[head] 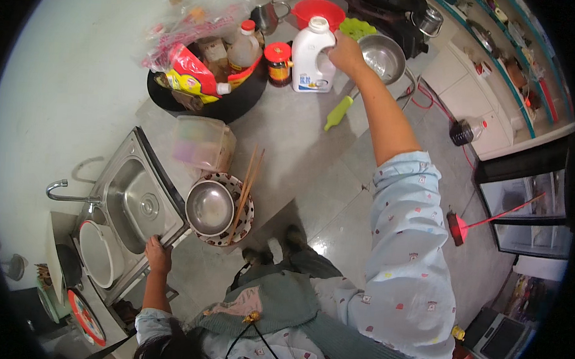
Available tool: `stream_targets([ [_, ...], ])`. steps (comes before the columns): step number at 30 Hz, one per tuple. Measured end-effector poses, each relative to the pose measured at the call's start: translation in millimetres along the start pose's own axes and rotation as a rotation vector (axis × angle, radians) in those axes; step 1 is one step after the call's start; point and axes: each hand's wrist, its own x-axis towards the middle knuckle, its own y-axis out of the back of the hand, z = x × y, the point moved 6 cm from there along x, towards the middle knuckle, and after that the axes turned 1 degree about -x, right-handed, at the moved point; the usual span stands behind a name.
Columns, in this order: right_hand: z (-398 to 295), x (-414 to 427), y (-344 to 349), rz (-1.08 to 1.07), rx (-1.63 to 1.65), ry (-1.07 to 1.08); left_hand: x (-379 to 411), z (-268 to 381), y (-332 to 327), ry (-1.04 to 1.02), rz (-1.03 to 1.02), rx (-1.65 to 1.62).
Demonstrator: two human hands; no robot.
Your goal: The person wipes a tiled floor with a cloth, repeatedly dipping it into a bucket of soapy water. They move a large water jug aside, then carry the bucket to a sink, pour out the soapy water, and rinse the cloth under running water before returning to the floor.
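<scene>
My right hand (346, 53) reaches far forward and grips the handle of a white plastic jug (305, 59) with no cap on its mouth. The jug stands upright on the grey counter. Just left of it is a glass jar with a red lid (278, 53). A steel pan (381, 57) with a green handle (339, 114) lies to the right, partly behind my forearm. My left hand (159, 255) curls its fingers over the front rim of a stainless steel sink (137, 188). A white bucket (100, 256) stands on the sink's near side.
A black pot (214, 108) full of bottles and packets sits at the back left. Nearer are a plastic box (204, 143), a steel bowl (210, 208) on a patterned dish (248, 221), and chopsticks (247, 192). A red basin (318, 13) and a broom (457, 228) are also around.
</scene>
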Motion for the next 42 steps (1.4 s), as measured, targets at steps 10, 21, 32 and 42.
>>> stream_targets([
  [10, -28.7, -47.6, 60.3, 0.12, 0.271, -0.102, -5.9, -2.1, 2.9, -0.015, 0.004, 0.034],
  [21, -67.9, -175.6, 209.6, 0.348, 0.435, 0.007, 13.8, 15.6, -15.0, -0.163, -0.02, 0.012],
  [32, 63.8, -440.7, 65.9, 0.04, 0.488, -0.473, 30.5, -17.5, -11.9, -0.224, -0.225, 0.084],
  [42, 187.9, -494.3, -251.0, -0.337, 0.641, -0.737, 59.8, 10.5, -51.5, -0.257, -0.34, -0.114],
])
